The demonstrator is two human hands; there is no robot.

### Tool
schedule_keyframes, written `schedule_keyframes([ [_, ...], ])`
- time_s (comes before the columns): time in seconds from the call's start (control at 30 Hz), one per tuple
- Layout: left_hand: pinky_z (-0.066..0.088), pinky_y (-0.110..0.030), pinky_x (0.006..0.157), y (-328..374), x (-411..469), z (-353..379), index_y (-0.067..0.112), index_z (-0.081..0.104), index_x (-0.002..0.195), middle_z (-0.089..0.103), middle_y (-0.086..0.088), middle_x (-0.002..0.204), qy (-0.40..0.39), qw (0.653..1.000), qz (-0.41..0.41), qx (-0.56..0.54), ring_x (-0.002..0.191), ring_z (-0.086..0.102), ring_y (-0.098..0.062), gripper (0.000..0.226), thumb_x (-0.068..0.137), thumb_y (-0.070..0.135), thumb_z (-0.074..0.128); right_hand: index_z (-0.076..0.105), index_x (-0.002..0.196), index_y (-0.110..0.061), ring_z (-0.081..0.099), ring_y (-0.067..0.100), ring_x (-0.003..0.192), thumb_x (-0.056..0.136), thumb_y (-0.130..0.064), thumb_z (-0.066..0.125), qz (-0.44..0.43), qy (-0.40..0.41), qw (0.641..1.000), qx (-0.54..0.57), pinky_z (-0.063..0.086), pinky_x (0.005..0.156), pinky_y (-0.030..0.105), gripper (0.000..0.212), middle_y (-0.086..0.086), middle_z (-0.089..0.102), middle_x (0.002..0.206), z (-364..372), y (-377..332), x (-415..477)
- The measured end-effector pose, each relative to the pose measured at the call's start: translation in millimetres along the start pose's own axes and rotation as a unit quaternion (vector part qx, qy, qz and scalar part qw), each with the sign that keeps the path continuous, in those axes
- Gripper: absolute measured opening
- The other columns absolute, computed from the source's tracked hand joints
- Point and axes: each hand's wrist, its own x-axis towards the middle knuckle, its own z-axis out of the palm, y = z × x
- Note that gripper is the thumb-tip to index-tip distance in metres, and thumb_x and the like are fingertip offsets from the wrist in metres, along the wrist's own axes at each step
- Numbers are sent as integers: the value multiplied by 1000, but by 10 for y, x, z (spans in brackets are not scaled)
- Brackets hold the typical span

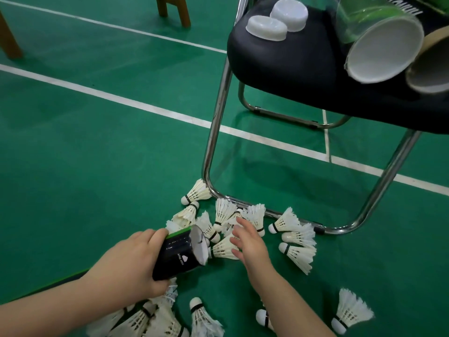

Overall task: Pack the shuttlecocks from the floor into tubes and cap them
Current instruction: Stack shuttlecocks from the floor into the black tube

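Our left hand [131,261], at seven o'clock in our view, grips a black cardboard tube with a green band [178,254], fingers curled over the top and thumb beneath. The tube lies tilted, and its open, white-lined mouth faces three o'clock.

Just beside that mouth, our right hand [245,242] is spread wide and holds nothing. Its fingers lie over the feather skirt of one white feather shuttlecock [223,249], whose narrow end meets the tube's rim. We cannot tell whether the fingers press it.

More loose shuttlecocks [297,255] lie scattered on the green court floor with white lines [97,154]:
- A cluster sits at twelve o'clock from our hands.
- Three lie at three o'clock from the right hand.
- A heap lies under the left wrist at six o'clock.
- A single one stands well apart at five o'clock.
- One at the far edge touches the chrome tube frame [216,117] of a chair.

The chair's black padded seat [286,64] fills our one-to-two o'clock. On it, two white plastic caps [266,27] sit touching each other. At three o'clock from them lies a tube in clear wrap with a white inside [384,49], mouth towards us. A brown cardboard tube [427,76] is pressed against its right side.

Brown wooden legs [173,8] stand at eleven o'clock.
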Motion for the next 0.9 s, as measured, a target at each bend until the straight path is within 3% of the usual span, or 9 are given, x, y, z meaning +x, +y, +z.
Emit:
schedule_keyframes([
  [0.13, 43, -18, 84, -2, 11, 10, 32, 30, 126, 45, 16, 108, -7, 1000, 2, -6, 98, 45, -4, 64, 71, 57, 52, 38, 140, -22, 46, 26, 124, 98, -24, 46, 76, -39, 985, 151, 41, 98, 35, 43, 6, 41, 142, 82, -26, 139],
  [0.27, 42, -18, 84, -22, 13, 10, 32, 29, 127, 45, 16, 107, -9, 1000, 5, -6, 98, 45, -4, 64, 72, 57, 51, 36, 141, -14, 42, 27, 129, 97, -24, 46, 123, -21, 951, 284, 41, 99, 41, 46, 6, 36, 147, 93, -82, 220],
  [0.4, 43, -18, 83, -51, 14, 16, 33, 30, 126, 44, 16, 105, -13, 1000, 2, -9, 96, 45, -4, 63, 71, 56, 52, 40, 138, -9, 40, 22, 131, 100, -22, 37, 114, -21, 939, 323, 38, 94, 38, 40, 4, 43, 142, 27, -55, 138],
  [0.47, 44, -19, 82, -60, 9, 23, 33, 31, 124, 45, 16, 104, -11, 1000, 0, -12, 95, 45, -4, 62, 71, 56, 52, 49, 129, -8, 45, 19, 125, 99, -19, 36, 98, -19, 943, 318, 37, 97, 35, 35, 3, 52, 131, -14, -7, 51],
  [0.53, 44, -19, 82, -63, 5, 30, 32, 32, 124, 46, 15, 104, -9, 1000, -1, -10, 95, 46, -5, 62, 70, 56, 52, 62, 109, -8, 56, 16, 108, 96, -16, 43, 75, 20, 954, 289, 43, 92, 32, 25, 5, 62, 118, -47, 53, -24],
  [0.7, 46, -21, 80, -43, -16, 22, 30, 35, 122, 47, 14, 103, -8, 1000, -6, -13, 93, 47, -5, 60, 71, 55, 54, 73, 80, -11, 66, 18, 88, 85, -12, 57, -15, 122, 985, 119, 48, 78, 28, 18, 4, 74, 84, -120, 89, -232],
  [0.8, 47, -21, 79, -15, -27, 5, 29, 35, 121, 47, 14, 102, -9, 1000, -9, -13, 92, 48, -5, 59, 71, 54, 54, 71, 60, -12, 59, 20, 71, 81, -4, 56, -86, 139, 986, 36, 45, 66, 27, 26, 3, 69, 64, -143, -4, -393],
  [0.9, 48, -21, 79, 16, -35, -3, 28, 34, 121, 48, 12, 103, -14, 1000, -13, -14, 92, 48, -6, 60, 71, 54, 55, 58, 45, -11, 37, 16, 55, 75, -3, 57, -137, 123, 983, -1, 33, 55, 26, 31, 9, 44, 53, -141, -96, -547],
])
